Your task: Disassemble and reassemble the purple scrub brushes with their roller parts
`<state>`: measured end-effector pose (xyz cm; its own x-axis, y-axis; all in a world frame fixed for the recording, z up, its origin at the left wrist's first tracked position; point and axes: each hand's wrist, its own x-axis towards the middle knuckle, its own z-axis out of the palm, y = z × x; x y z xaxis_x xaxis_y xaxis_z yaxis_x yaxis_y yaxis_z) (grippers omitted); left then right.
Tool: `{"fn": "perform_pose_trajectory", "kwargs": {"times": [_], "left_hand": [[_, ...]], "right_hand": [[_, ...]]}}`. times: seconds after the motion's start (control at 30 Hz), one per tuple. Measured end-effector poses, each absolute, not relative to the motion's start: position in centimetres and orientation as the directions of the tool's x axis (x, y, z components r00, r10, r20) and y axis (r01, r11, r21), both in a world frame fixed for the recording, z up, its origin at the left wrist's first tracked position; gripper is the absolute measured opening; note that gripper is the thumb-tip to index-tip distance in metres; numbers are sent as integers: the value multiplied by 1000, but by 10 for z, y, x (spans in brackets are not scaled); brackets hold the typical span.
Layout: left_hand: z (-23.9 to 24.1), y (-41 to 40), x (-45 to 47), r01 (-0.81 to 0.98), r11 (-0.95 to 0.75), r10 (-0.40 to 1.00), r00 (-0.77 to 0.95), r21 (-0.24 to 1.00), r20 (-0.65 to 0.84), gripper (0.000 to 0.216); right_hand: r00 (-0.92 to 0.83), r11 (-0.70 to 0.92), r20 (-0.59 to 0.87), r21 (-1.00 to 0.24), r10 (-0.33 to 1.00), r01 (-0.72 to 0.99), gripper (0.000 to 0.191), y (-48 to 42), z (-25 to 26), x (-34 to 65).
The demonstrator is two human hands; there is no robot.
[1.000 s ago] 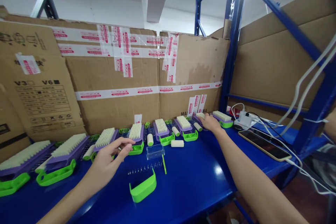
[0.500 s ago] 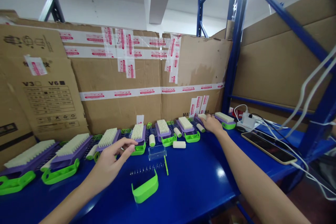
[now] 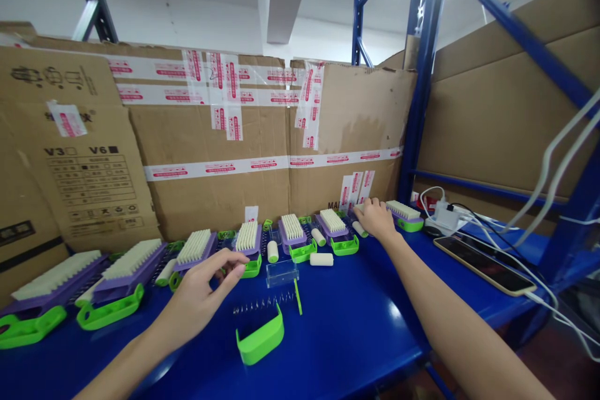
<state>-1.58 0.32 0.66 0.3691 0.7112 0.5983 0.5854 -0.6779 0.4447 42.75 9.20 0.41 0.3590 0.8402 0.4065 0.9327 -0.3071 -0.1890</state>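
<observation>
My right hand (image 3: 376,220) reaches to the back right of the table, its fingers curled over a purple scrub brush with cream bristles (image 3: 359,207) that it mostly covers. My left hand (image 3: 209,284) hovers over the table with bent fingers, thumb apart, nothing held. Just right of it lie a clear plastic box (image 3: 282,273), a metal spring (image 3: 263,304) and a thin green strip (image 3: 299,297). A green curved handle (image 3: 260,340) lies in front. Behind the left fingers sits another scrub brush (image 3: 247,236). A cream roller (image 3: 321,259) lies between my hands.
More purple brushes with green parts run along the back, such as one at far left (image 3: 56,275) and one at right (image 3: 404,210). A phone (image 3: 485,265) with white cables and a charger (image 3: 447,217) lies right. Cardboard (image 3: 215,194) and a blue post (image 3: 419,87) border the table.
My right hand has shifted slightly and now covers more of the brush beneath its fingers. My left hand has hardly moved. The view has shifted very slightly.
</observation>
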Motion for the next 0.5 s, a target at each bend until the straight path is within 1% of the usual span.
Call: {"fn": "perform_pose_trajectory", "kwargs": {"times": [0.2,0.5], "left_hand": [[2,4,-18,589,-694,701,423,414,574,31],[6,1,-17,602,-704,695,475,377,540,29]], "right_hand": [[257,-221,478,-130,840,967,45,87,11,405],[9,15,520,-42,854,999,42,72,18,360]]}}
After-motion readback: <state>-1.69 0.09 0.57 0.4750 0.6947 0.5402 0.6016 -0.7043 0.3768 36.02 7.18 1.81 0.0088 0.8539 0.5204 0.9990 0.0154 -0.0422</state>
